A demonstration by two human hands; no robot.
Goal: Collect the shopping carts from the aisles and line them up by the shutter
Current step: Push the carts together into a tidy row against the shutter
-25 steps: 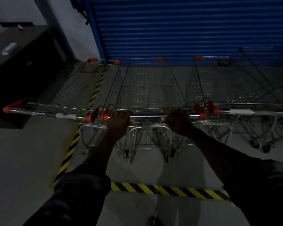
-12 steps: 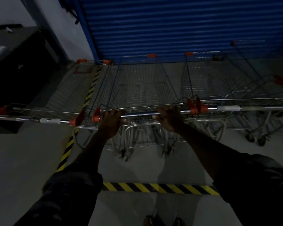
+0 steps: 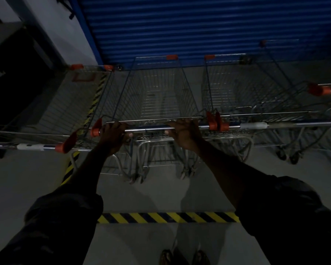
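Note:
A wire shopping cart (image 3: 157, 88) with orange corner caps stands in front of me, its nose close to the blue roller shutter (image 3: 199, 25). My left hand (image 3: 114, 133) and my right hand (image 3: 183, 132) are both closed around its chrome handle bar (image 3: 149, 128). Another cart (image 3: 52, 104) stands beside it on the left, its handle a little nearer to me. On the right a third cart (image 3: 243, 88) stands side by side with mine, handles almost level. Further carts (image 3: 313, 88) show at the far right edge.
A dark cabinet (image 3: 13, 73) stands at the left by a white wall. Yellow-black hazard tape (image 3: 168, 217) crosses the grey floor behind the cart; another strip (image 3: 96, 100) runs toward the shutter under the left cart. My shoes (image 3: 183, 257) show at the bottom edge.
The cart in my hands has rolled forward toward the shutter, and I have stepped after it. The left cart's handle now sits farther back relative to mine. Both hands have kept their grip.

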